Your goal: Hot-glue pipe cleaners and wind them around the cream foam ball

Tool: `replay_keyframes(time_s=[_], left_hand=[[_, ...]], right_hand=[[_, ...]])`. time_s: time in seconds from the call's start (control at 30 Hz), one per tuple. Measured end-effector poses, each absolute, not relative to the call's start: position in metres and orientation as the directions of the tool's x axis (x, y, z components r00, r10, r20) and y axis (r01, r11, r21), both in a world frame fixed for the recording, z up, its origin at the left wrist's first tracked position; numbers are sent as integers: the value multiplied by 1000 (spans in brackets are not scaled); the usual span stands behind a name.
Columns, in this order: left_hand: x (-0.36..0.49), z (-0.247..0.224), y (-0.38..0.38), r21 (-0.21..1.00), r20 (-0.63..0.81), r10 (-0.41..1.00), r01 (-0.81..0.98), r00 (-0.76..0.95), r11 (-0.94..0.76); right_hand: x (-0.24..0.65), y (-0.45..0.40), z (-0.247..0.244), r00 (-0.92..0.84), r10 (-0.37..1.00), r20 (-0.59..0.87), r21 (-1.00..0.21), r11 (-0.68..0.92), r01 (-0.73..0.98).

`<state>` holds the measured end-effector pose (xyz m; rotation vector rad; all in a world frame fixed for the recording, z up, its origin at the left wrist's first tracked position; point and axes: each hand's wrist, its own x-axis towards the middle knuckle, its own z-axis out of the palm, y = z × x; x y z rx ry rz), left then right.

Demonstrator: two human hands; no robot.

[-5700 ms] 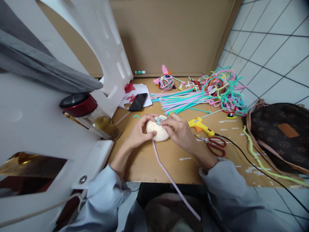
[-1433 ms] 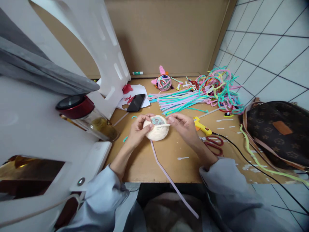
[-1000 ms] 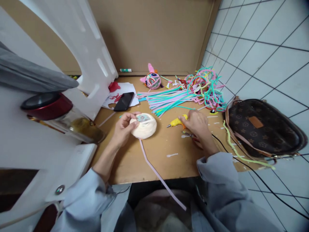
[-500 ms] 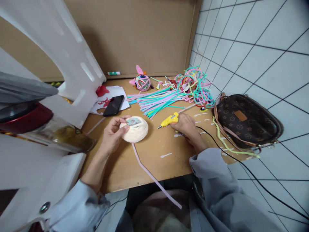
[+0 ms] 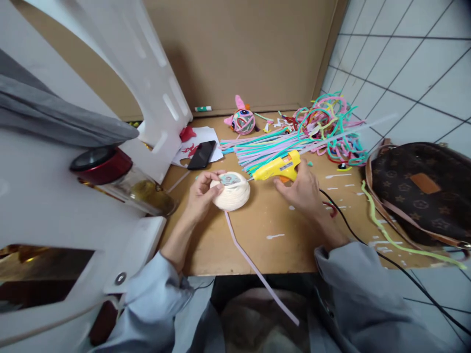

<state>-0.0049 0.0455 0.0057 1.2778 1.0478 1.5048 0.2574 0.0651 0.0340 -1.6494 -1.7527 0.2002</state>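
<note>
My left hand grips the left side of a cream yarn ball with a light blue patch on top. From under the ball a pale lilac strip hangs over the table's front edge. My right hand is closed round the handle of a yellow glue gun. The gun lies level in the air, its tip pointing left, close to the upper right of the ball; whether they touch I cannot tell. A translucent stick extends up and right behind the gun.
Pipe cleaners lie behind the gun beside a tangled heap and a pink decorated ball. A phone and a red-lidded jar are at the left. A brown bag and a black cord are at the right.
My right hand has raised the glue gun and brought its tip close to the ball. The view has shifted, so things on the table appear further right. My left hand still holds the ball.
</note>
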Motion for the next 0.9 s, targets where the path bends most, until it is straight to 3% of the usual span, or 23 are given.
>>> replay_keyframes(time_s=[0.1,0.27,0.67,0.9], left_hand=[[-5,6,46,961,256,964,-88,-77,-262],[-6,5,47,961,262,963,-78,-59,-266],[-4,3,48,956,267,962,-105,-59,-272],[-3,4,47,958,266,963,-95,-52,-270]], right_hand=[[250,59,32,27,910,413,-552,227,802],[242,54,35,-3,943,333,-541,194,818],[231,54,36,-49,951,305,-513,207,833],[231,55,32,-86,937,337,-493,254,832]])
